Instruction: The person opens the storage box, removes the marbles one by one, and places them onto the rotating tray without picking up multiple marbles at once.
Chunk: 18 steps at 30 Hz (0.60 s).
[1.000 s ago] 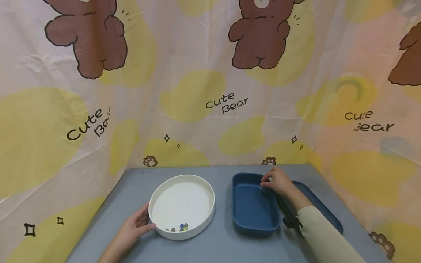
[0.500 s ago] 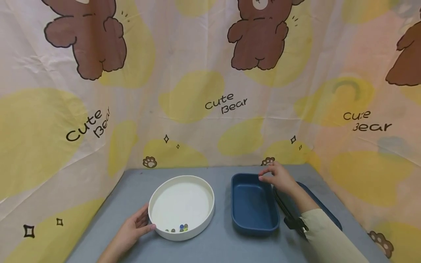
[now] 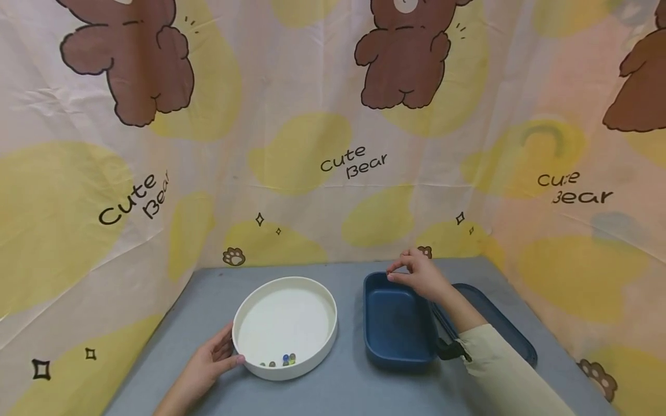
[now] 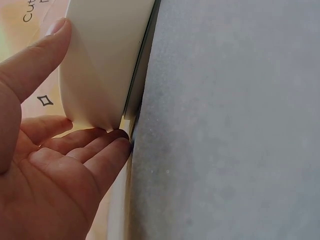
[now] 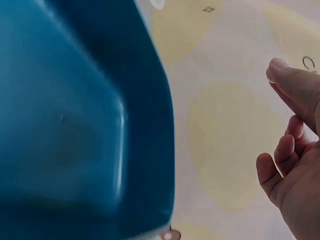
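My left hand (image 3: 208, 361) holds the near-left side of a round white dish (image 3: 291, 315), its thumb at the rim. In the left wrist view the fingers (image 4: 107, 160) touch the lower side of the dish (image 4: 102, 65). Several small glass marbles (image 3: 289, 359) lie inside along the dish's near edge. Over the far edge of a deep blue rectangular box (image 3: 398, 326) hovers my right hand (image 3: 420, 278). Its thumb and forefinger pinch together, with a tiny dark spot at their tips, too small to identify. The right wrist view shows that hand (image 5: 295, 150) apart from the box (image 5: 150, 95).
A flat blue tray or lid (image 3: 494, 320) lies right of the box, partly behind the right forearm. A black strap (image 3: 451, 349) sits at the right cuff. The grey tabletop (image 3: 291, 398) meets a bear-print cloth (image 3: 312, 219) at its back and sides.
My right hand has moved left along the far rim of the blue box, fingers still pinched. The left hand, white dish and marbles stay put; the view has shifted slightly.
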{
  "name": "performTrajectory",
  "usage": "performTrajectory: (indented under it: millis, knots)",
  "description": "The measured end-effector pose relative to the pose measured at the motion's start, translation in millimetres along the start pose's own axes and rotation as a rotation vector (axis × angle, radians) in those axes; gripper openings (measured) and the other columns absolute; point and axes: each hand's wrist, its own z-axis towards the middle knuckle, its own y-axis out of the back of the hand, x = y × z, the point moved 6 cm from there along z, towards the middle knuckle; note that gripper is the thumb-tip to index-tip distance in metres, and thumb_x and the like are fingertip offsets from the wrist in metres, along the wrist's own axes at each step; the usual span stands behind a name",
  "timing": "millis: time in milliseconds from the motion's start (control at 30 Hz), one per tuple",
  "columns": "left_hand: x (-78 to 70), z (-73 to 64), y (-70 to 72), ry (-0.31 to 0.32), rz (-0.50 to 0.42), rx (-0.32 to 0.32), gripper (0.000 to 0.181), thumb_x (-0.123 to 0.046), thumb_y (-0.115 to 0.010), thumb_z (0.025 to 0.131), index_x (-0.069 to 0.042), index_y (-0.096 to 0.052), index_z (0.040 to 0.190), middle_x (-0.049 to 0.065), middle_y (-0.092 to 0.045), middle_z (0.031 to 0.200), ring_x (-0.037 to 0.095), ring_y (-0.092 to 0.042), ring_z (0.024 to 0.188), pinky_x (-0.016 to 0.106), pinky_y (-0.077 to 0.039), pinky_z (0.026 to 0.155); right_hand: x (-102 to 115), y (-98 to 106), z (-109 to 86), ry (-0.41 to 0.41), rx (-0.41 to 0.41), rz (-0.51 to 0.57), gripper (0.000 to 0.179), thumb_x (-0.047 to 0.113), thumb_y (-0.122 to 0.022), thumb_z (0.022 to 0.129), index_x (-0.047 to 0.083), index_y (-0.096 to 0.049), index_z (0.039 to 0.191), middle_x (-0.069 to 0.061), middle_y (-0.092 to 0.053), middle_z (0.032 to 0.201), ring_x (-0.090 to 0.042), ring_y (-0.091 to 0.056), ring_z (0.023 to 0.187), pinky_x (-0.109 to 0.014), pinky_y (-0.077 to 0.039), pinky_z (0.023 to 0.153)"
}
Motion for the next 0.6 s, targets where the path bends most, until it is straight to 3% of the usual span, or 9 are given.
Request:
performTrajectory:
  millis: [233, 600]
  knots:
    - [-1.3, 0.2, 0.7, 0.0, 0.005, 0.002, 0.102, -0.021, -0.086, 0.083, 0.0, -0.024, 0.161, 0.026, -0.03, 0.163, 0.042, -0.034, 0.149, 0.047, -0.041, 0.117, 17, -21, 14.5, 0.023, 0.041, 0.054, 0.02, 0.023, -0.077, 0.094, 0.008, -0.079, 0.107, -0.008, -0.047, 0.1, -0.024, -0.039, 0.085, -0.036, -0.034, 0.07]
    - [-1.2, -1.0, 0.5, -0.002, -0.004, 0.002, 0.102, -0.022, -0.086, 0.084, 0.001, -0.023, 0.161, 0.026, -0.028, 0.164, 0.041, -0.033, 0.15, 0.047, -0.04, 0.117, 51, -64, 31.8, 0.013, 0.143, 0.113, 0.013, 0.021, -0.077, 0.093, 0.014, -0.08, 0.104, -0.005, -0.051, 0.106, -0.022, -0.043, 0.083, -0.031, -0.042, 0.067]
